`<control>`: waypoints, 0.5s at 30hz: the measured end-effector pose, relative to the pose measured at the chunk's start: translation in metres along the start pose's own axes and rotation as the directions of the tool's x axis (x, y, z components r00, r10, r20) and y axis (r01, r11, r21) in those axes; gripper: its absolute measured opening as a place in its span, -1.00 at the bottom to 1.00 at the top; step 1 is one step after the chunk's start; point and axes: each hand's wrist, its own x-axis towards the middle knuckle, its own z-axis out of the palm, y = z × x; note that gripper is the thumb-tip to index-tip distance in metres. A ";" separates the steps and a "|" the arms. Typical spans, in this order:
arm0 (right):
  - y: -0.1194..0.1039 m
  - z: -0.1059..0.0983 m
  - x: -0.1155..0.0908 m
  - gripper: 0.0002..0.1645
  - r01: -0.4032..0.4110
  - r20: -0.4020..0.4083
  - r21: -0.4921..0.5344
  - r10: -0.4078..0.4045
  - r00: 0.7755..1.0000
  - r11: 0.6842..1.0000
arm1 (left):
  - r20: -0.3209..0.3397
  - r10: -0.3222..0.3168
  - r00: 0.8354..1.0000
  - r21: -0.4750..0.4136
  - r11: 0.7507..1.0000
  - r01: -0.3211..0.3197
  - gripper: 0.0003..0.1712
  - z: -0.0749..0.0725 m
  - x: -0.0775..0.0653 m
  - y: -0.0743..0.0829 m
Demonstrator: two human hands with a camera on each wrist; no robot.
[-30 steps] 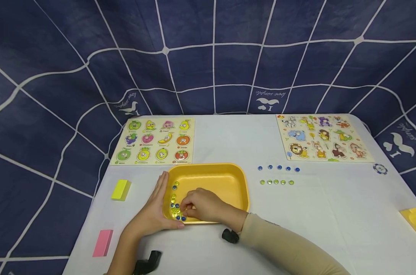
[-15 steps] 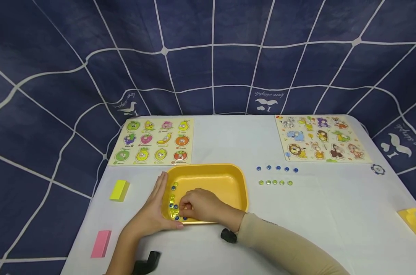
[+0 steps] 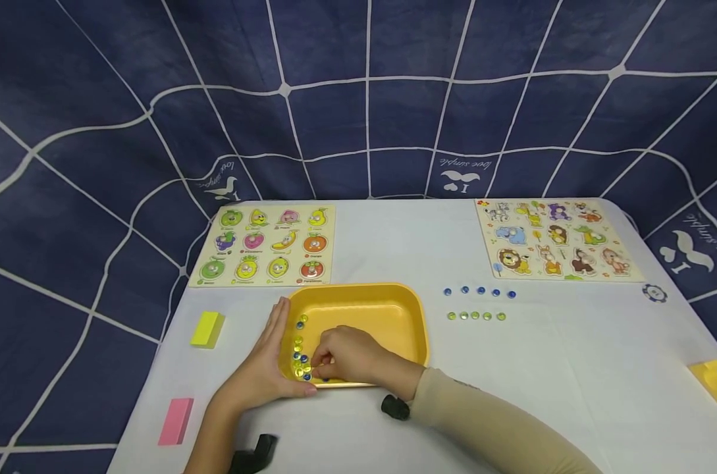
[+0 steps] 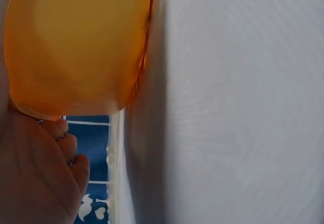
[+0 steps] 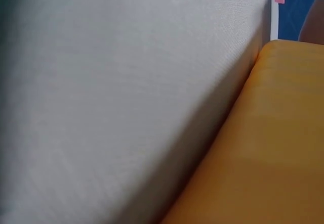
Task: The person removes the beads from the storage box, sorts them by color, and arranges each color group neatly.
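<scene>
In the head view, a yellow-orange tray (image 3: 388,326) sits on the white table. My left hand (image 3: 262,368) rests along its left wall with straight fingers, the thumb lying along the front rim. The left wrist view shows the tray's outer wall (image 4: 76,47) beside that palm. Inside, small shiny yellow beads (image 3: 299,372) and blue beads (image 3: 307,377) lie along the left side. My right hand (image 3: 349,354) reaches in with curled fingers, fingertips down among the beads near the front left corner. Whether they pinch a bead I cannot tell. One blue bead (image 3: 326,379) shows beneath that hand.
Right of the tray run a row of blue beads (image 3: 480,290) and a row of yellow-green beads (image 3: 475,316). A fruit puzzle board (image 3: 263,247) and an animal puzzle board (image 3: 556,240) lie at the back. A yellow block (image 3: 207,330) and a pink block (image 3: 176,421) lie left.
A blue bead by the right fingertips has shifted slightly right along the tray's front. The right hand moves only a little, and the left hand keeps its place at the tray.
</scene>
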 end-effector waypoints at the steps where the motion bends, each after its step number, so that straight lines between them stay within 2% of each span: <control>1: 0.000 0.000 0.000 -0.87 0.003 0.001 0.002 -0.003 1.000 1.000 | 0.000 0.000 1.000 0.000 1.000 0.000 0.67 0.000 0.000 0.000; 11: 0.001 0.000 0.001 -0.98 0.027 0.005 -0.012 -0.027 1.000 1.000 | -0.002 0.010 1.000 0.000 1.000 -0.010 0.68 0.000 0.000 -0.001; 15: 0.001 -0.001 -0.001 -0.94 0.030 -0.019 -0.009 -0.030 0.999 1.000 | -0.002 0.005 1.000 0.002 1.000 -0.005 0.68 0.000 0.000 -0.001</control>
